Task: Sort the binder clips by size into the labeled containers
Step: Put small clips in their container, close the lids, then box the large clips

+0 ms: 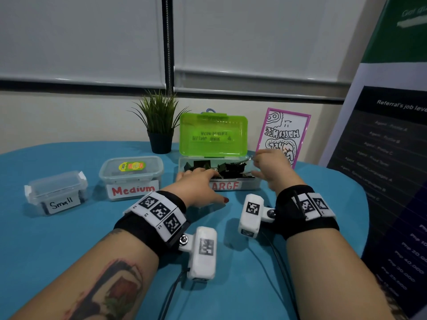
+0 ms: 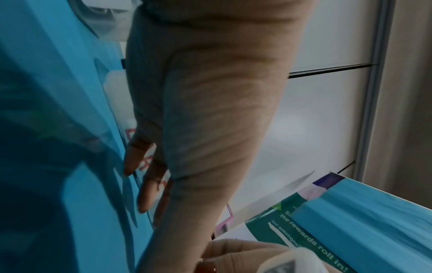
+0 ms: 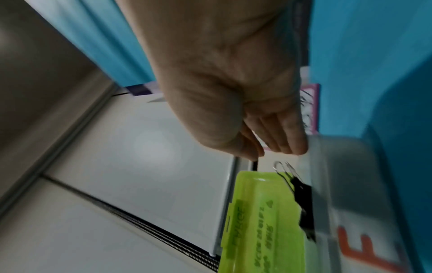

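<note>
The clear box labeled LARGE (image 1: 245, 186) stands with its green lid (image 1: 213, 135) raised, and several black binder clips (image 1: 233, 168) lie inside. My left hand (image 1: 198, 184) rests on its front left rim, fingers (image 2: 133, 157) straight against the labeled wall. Over the box's right end hovers my right hand (image 1: 268, 162), loosely bent. In the right wrist view its fingertips (image 3: 292, 147) are just above the wire handles of a clip (image 3: 304, 203), not touching them. The Medium tub (image 1: 131, 172) and the Small tub (image 1: 56, 189) sit to the left, lids on.
A potted plant (image 1: 159, 125) and a pink-framed drawing (image 1: 285, 135) stand behind the boxes. A dark banner (image 1: 381, 158) rises along the right. The blue tablecloth (image 1: 69, 239) stretches toward me, and its edge curves off at the right.
</note>
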